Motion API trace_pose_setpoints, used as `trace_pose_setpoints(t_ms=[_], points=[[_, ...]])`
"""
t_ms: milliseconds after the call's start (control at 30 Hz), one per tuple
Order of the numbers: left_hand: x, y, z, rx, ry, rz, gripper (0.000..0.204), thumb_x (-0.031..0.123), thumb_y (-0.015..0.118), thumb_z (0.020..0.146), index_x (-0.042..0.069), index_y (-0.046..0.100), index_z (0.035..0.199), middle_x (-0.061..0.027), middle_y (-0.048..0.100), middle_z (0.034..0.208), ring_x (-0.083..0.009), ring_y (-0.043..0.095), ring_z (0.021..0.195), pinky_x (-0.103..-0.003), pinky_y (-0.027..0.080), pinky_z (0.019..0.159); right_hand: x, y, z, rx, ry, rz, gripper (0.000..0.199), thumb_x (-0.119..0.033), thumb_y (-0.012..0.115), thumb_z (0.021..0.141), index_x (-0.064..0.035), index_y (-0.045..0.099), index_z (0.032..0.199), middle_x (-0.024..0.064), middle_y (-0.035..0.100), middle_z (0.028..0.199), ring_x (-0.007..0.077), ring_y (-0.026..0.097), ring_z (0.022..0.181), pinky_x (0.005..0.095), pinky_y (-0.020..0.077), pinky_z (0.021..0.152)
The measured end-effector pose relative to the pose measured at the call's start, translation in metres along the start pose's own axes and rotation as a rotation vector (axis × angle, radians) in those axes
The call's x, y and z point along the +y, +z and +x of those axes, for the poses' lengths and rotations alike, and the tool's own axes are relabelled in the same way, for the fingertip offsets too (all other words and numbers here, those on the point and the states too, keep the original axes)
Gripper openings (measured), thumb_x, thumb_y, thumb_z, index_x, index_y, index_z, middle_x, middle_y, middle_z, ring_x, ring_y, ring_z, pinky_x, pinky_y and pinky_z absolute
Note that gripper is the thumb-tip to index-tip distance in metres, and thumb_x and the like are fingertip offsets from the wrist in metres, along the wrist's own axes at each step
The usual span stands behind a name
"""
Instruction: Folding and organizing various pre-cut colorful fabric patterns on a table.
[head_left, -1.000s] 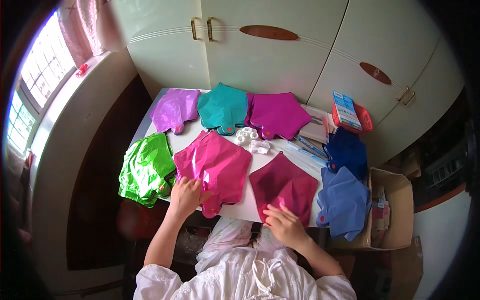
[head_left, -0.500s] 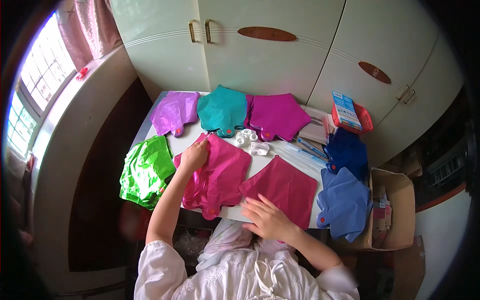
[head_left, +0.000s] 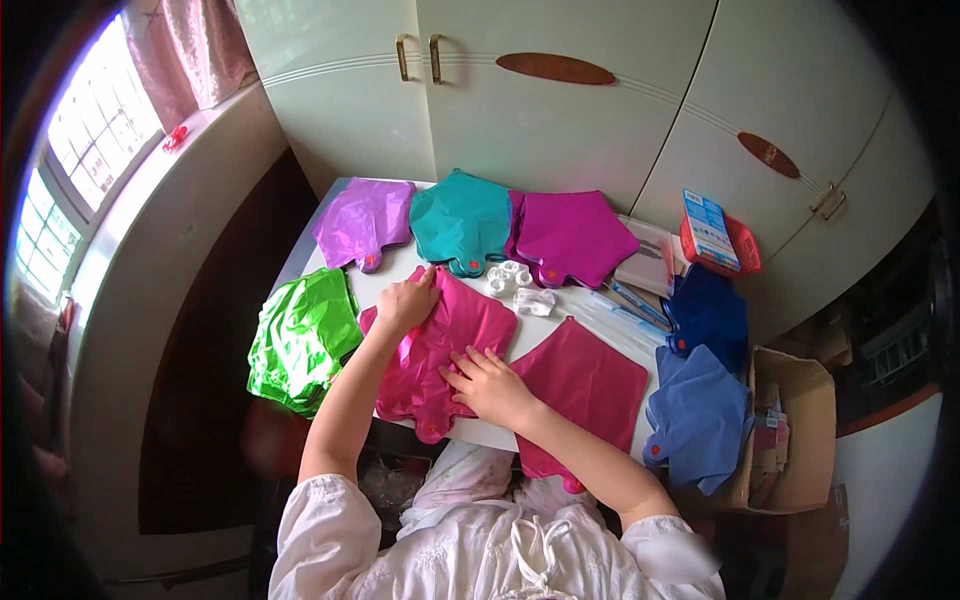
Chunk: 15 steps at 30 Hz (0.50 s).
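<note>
A bright pink flat foil balloon point(head_left: 455, 330) with several points lies crinkled at the front middle of the white table. My left hand point(head_left: 408, 303) is at its far point, fingers close together and closed on the foil there; the palm hides the grip. On the balloon's right half rests my right hand point(head_left: 495, 388), open, with its fingers spread over the foil. Beneath my right forearm, a darker pink-red foil balloon point(head_left: 590, 385) lies smooth and partly overhangs the front edge. Left of my left forearm sits a shiny green foil balloon pile point(head_left: 300, 345).
Along the back lie lilac point(head_left: 360, 220), teal point(head_left: 460, 220) and magenta point(head_left: 578, 235) foil balloons. Small white rings point(head_left: 508, 278) sit mid-table near clear tubes point(head_left: 625, 325). Blue balloons point(head_left: 698, 415), a red basket point(head_left: 745, 250) and a cardboard box point(head_left: 800, 420) stand right.
My right hand has moved left from above the darker balloon onto the bright pink one. My left hand stays at the far point. The whole view has shifted slightly.
</note>
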<state>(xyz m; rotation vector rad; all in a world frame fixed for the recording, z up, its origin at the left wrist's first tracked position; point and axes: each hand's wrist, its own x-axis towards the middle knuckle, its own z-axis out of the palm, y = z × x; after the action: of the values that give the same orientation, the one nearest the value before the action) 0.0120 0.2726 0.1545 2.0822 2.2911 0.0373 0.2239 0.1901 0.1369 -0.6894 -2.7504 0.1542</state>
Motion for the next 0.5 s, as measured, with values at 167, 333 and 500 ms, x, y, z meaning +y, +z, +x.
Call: trace_pose_setpoints(t_ms=[167,333,500], points=[[0.008,-0.001,0.002,0.043,-0.049,-0.004,0.052,0.047,0.043,0.088,0.017,0.044,0.130,-0.0194,0.065,0.078,-0.0368,0.064,0.072,-0.047,0.051,0.062,0.002,-0.002,-0.001,-0.005,0.005,0.018,0.046,-0.031,0.058,0.083,-0.0125,0.051,0.124,0.0151,0.052,0.124,0.0346,0.044,0.120,0.0496,0.0356,0.100],[-0.002,0.013,0.002,0.299,0.017,-0.118,0.031,0.027,0.053,0.082,0.005,0.057,0.103,-0.0165,0.064,0.075,-0.0371,0.063,0.068,-0.045,0.052,0.059,0.003,-0.002,0.000,-0.010,0.011,0.034,0.049,-0.032,0.061,0.081,-0.0128,0.051,0.125,0.0148,0.049,0.128,0.0352,0.044,0.121,0.0482,0.0370,0.100],[-0.014,0.016,0.008,0.405,0.016,-0.255,0.019,0.019,0.055,0.079,0.006,0.062,0.092,-0.0189,0.061,0.088,-0.0373,0.062,0.076,-0.045,0.050,0.067,0.004,-0.003,0.000,-0.022,0.014,0.041,0.049,-0.032,0.060,0.082,-0.0134,0.050,0.126,0.0153,0.048,0.130,0.0356,0.043,0.122,0.0482,0.0367,0.100]])
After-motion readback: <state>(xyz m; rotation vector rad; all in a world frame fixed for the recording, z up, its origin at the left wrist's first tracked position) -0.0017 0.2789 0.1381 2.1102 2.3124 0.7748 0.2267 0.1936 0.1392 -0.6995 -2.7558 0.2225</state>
